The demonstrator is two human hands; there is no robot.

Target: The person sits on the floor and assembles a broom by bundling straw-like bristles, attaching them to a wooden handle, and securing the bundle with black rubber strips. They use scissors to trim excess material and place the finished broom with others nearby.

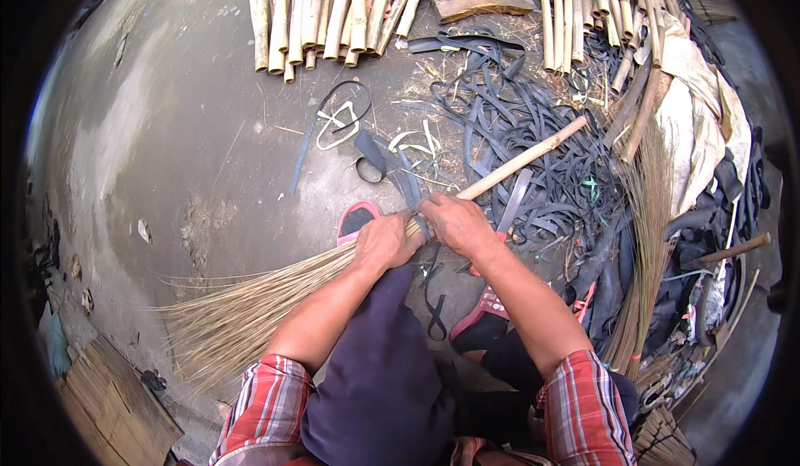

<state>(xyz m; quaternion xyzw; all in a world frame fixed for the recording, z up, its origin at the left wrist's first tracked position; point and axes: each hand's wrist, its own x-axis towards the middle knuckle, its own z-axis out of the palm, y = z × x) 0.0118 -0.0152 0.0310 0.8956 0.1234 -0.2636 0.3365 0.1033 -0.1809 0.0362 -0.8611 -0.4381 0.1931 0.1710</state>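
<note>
A broom lies across my knee, its light wooden handle (525, 159) pointing up to the right and its dry straw bristles (258, 308) fanning out to the left. My left hand (387, 241) is closed around the top of the bristles. Right beside it, my right hand (458, 223) is closed where the handle meets them, its fingers at a dark rubber strip (408, 184) wound about the joint. The strip's loose end trails onto the ground beyond my hands. My fingers partly hide the binding.
A tangled heap of black rubber strips (533, 124) lies ahead to the right, with a flat grey blade-like piece (517, 199) at its near edge. Bamboo poles (321, 16) are stacked at the back. Another straw bundle (646, 249) rests at the right, beside white sacking (700, 124).
</note>
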